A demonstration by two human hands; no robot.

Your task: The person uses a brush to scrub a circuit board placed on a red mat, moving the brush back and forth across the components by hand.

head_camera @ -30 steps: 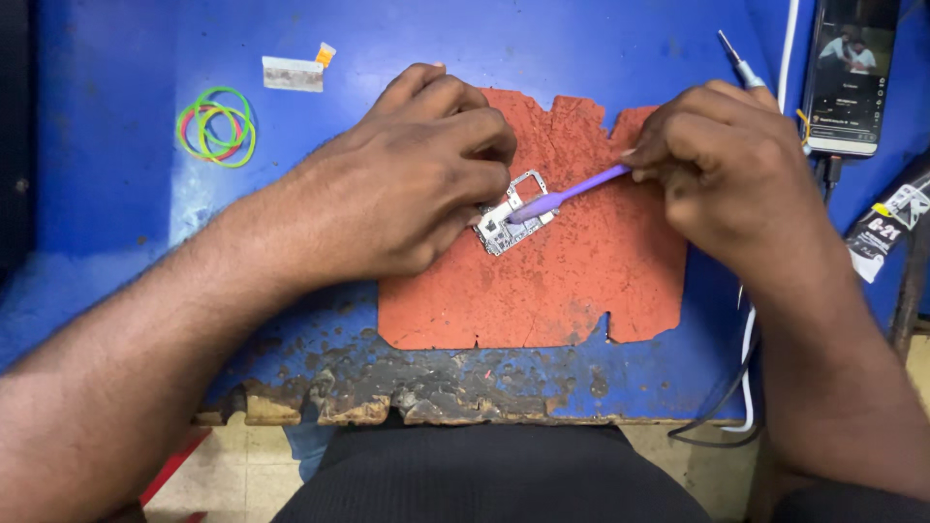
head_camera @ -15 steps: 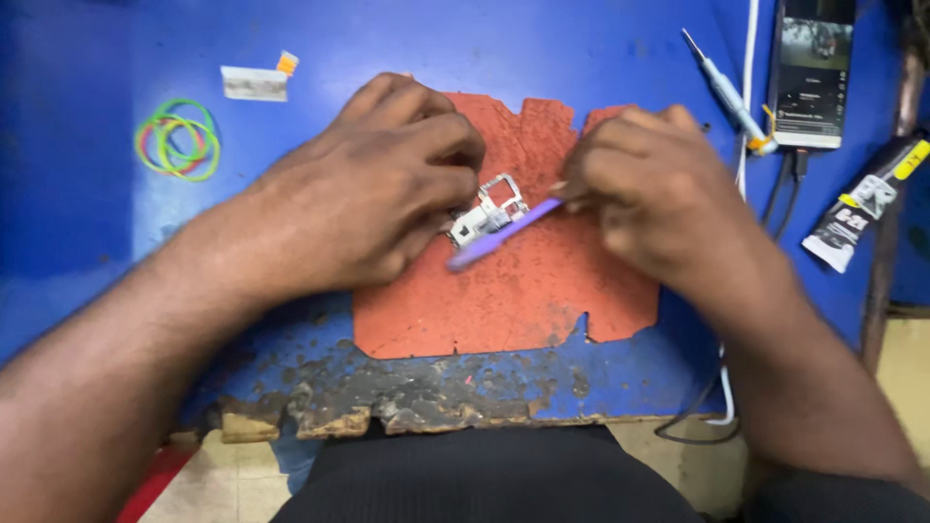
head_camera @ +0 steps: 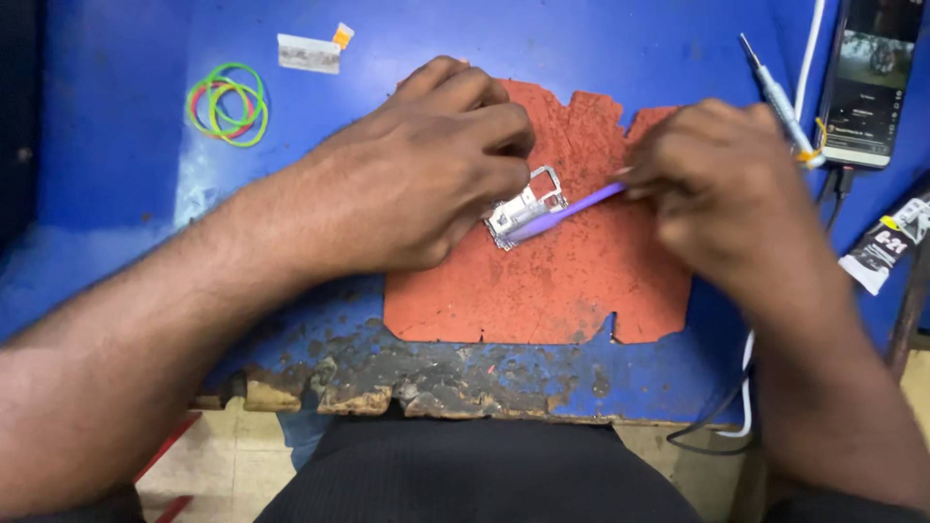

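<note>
A small silver metal part [head_camera: 528, 206] with a square frame lies on a worn red mat [head_camera: 542, 281]. My left hand [head_camera: 426, 169] presses down on its left side with the fingertips. My right hand [head_camera: 717, 189] grips a thin purple tool [head_camera: 567, 213], whose tip rests on the metal part. The rear end of the tool is hidden inside my right fist. Both hands sit over the upper half of the mat.
The mat lies on a blue table [head_camera: 116, 174] with a chipped front edge [head_camera: 417, 387]. Coloured rubber bands [head_camera: 228, 105] and a small white strip [head_camera: 308, 53] are at the back left. A screwdriver [head_camera: 775, 92], a phone [head_camera: 867, 77], a white cable [head_camera: 809, 48] and a glue tube [head_camera: 886, 247] sit right.
My right hand has drawn back to the right, so more of the purple tool shows. The tool's tip has stayed on the metal part. The left hand has kept its hold.
</note>
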